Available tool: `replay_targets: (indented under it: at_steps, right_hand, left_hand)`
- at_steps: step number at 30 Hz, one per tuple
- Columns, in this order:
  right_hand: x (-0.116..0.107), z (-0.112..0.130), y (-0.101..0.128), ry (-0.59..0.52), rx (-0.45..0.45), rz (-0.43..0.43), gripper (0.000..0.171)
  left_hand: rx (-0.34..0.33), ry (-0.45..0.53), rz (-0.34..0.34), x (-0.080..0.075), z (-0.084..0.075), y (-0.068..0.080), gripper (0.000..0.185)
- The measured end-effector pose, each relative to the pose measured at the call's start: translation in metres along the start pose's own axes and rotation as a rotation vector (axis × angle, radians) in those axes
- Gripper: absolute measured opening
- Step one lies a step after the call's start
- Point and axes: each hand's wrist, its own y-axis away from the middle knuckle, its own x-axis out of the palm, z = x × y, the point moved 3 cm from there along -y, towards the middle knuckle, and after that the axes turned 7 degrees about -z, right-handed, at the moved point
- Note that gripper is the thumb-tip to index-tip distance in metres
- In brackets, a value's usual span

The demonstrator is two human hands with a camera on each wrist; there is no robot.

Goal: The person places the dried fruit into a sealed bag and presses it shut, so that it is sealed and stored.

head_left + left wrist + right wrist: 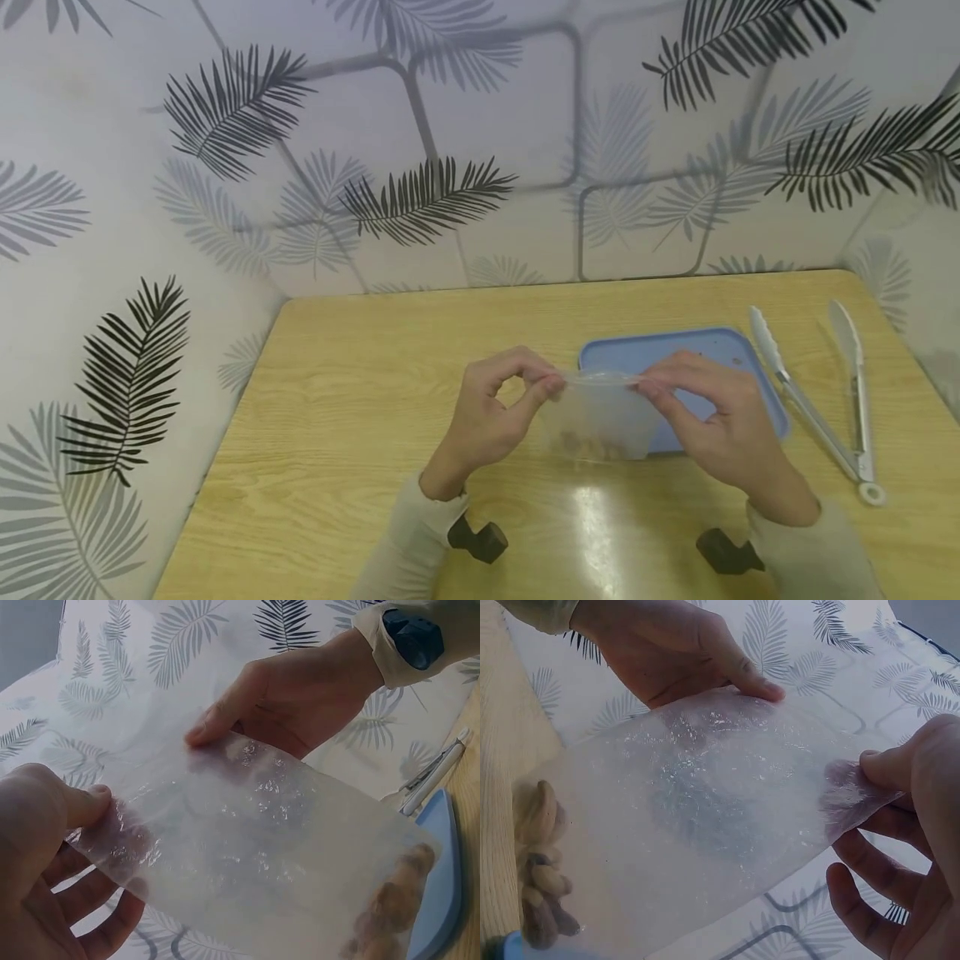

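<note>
A translucent plastic bag (pixel 592 417) hangs upright between both hands above the table. Several brown nut-like pieces (pixel 546 881) lie along its bottom; they look like nuts in shells, though the film blurs them. At the bag's top left corner, my left hand (pixel 495 408) pinches the edge between thumb and fingers. My right hand (pixel 712 417) pinches the top right corner the same way. Both wrist views show the thumbs (pixel 94 804) on the near face and the other fingers behind the film. Part of a blue tray (pixel 705 346) is hidden by the bag and right hand.
Spread metal tongs (pixel 825 417) lie to the right of the tray on the wooden table (pixel 337 417). Small dark specks dot the tray. Behind the table rises a wall (pixel 495 108) with a leaf pattern. Each wrist carries a dark strapped device (pixel 480 540).
</note>
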Motion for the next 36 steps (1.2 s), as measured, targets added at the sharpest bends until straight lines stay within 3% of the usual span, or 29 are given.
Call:
replay_targets:
  at_steps: [7, 15, 22, 31, 36]
  right_hand:
    - [0.007, 0.003, -0.002, -0.002, 0.024, -0.003, 0.004]
    - [0.016, 0.008, -0.002, -0.041, 0.013, 0.017, 0.003]
    - [0.016, 0.007, 0.004, -0.045, 0.001, 0.054, 0.005]
    - [0.016, 0.014, -0.003, -0.110, 0.017, 0.045, 0.002]
    - [0.020, 0.018, -0.004, -0.081, 0.007, 0.054, 0.007]
  left_hand:
    - [-0.079, 0.056, 0.029, 0.002, 0.004, 0.003, 0.005]
    - [-0.050, 0.003, 0.063, 0.009, -0.001, 0.002, 0.004]
    - [-0.003, -0.027, 0.032, 0.013, -0.005, 0.003, 0.005]
    - [-0.070, 0.044, 0.080, 0.016, -0.004, 0.004, 0.004]
    - [-0.054, 0.021, 0.086, 0.024, -0.003, 0.006, 0.006]
